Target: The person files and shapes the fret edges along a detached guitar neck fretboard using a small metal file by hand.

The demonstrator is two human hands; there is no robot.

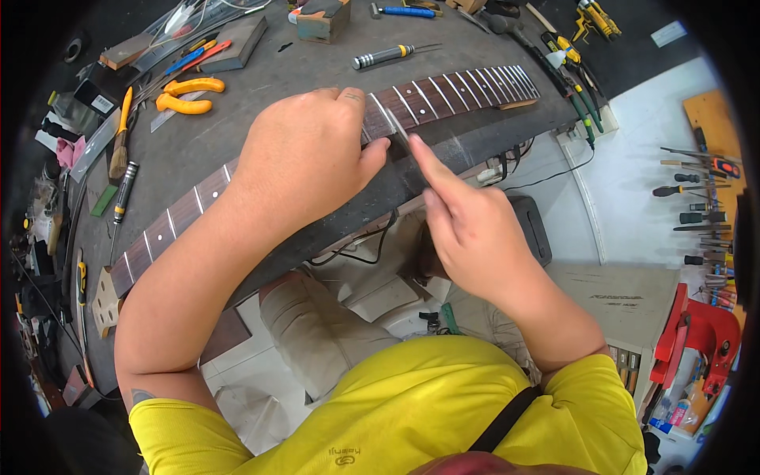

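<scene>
Nearest: yellow shirt (427, 404) at the lower edge, both forearms reaching up from it to the desk (277, 71).

Right hand (475, 226): index finger stretched out along a thin metal tool (400, 133), the other fingers folded in. Grip looks closed on the tool, though any handle is hidden by the hand. Tool meets the fretboard (423, 99) at the playing face, close to a fret.

Left hand (305, 150): laid across the fretboard, knuckles up, thumb near its front edge. Fingertips hidden; cannot tell whether this grip pinches or only presses.

Fretboard lies lengthwise along the front of the desk, face up, its narrow-fret end to the right, a perforated wooden block (105, 305) by its left end. Judged handling: long, stiff, fairly light; wood smooth enough to slide, metal frets easily scratched. Best hold — by the long edges, close to the working spot, palm bearing down.

Farther: orange-handled pliers (190, 95) beyond the left forearm; screwdriver (384, 57) behind the fretboard; a block (323, 22) at the far side.
</scene>
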